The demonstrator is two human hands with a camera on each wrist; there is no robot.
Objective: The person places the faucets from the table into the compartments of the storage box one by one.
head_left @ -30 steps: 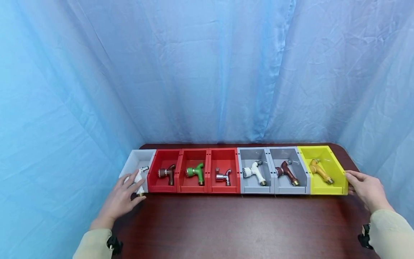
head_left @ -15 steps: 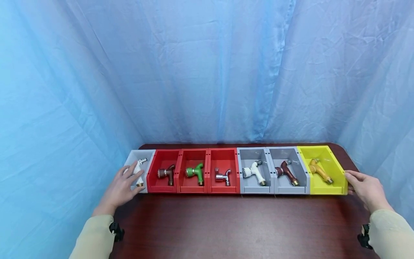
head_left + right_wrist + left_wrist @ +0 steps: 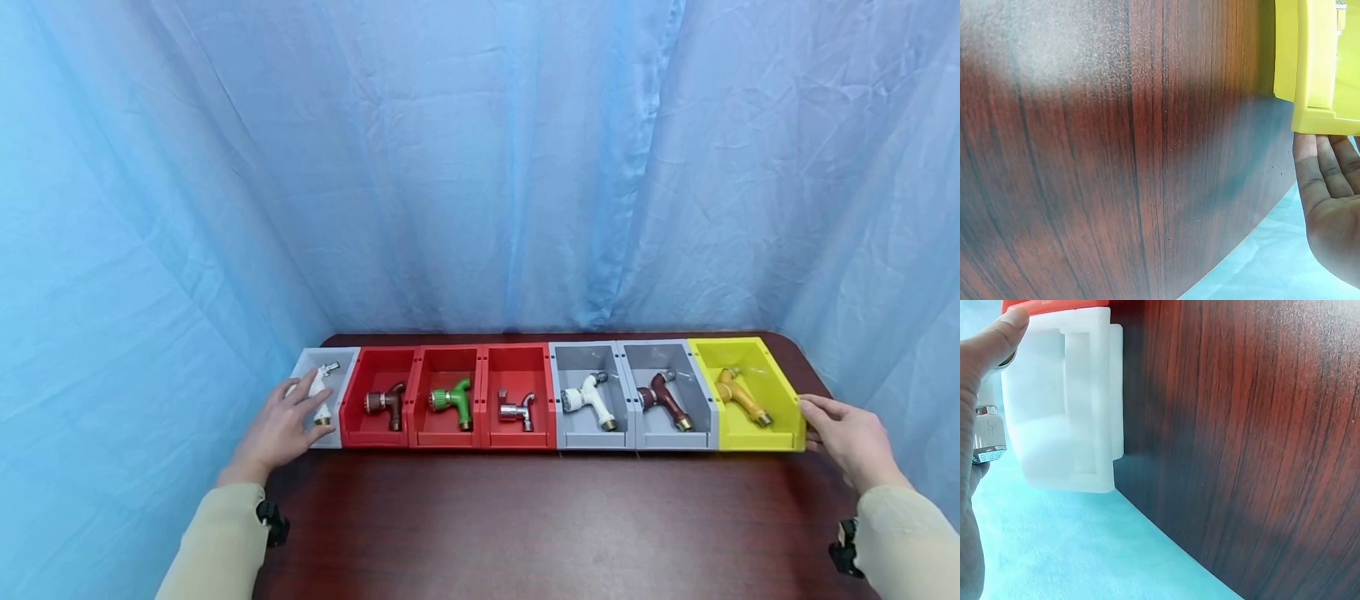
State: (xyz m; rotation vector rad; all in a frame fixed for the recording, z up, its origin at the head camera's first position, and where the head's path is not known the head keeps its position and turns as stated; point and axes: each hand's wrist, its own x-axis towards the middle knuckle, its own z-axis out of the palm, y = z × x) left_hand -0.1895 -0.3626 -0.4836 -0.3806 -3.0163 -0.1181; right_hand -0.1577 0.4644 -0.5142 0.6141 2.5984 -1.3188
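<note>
My left hand (image 3: 273, 433) is at the pale grey-white bin (image 3: 347, 360) on the left end of a row. Its thumb and fingers hold a white tap (image 3: 318, 387) with a brass end and chrome spout, low in that bin. The left wrist view shows the tap's knob (image 3: 989, 434) behind the hand, the thumb lying at the bin's red neighbour. My right hand (image 3: 858, 442) touches the outer side of the yellow bin (image 3: 783, 441). In the right wrist view its fingers (image 3: 1335, 165) are straight against that side. A yellow tap (image 3: 741, 396) lies inside.
Between the end bins stand several red and grey bins. They hold a brown tap (image 3: 386, 404), a green tap (image 3: 452, 400), a small chrome tap (image 3: 517, 410), another white tap (image 3: 590, 400) and a dark red tap (image 3: 664, 400). Blue curtains (image 3: 480, 167) surround the dark wooden table (image 3: 525, 525).
My left hand has moved slightly away from me with the white tap, which now sits further inside the end bin. The right hand stays at the yellow bin.
</note>
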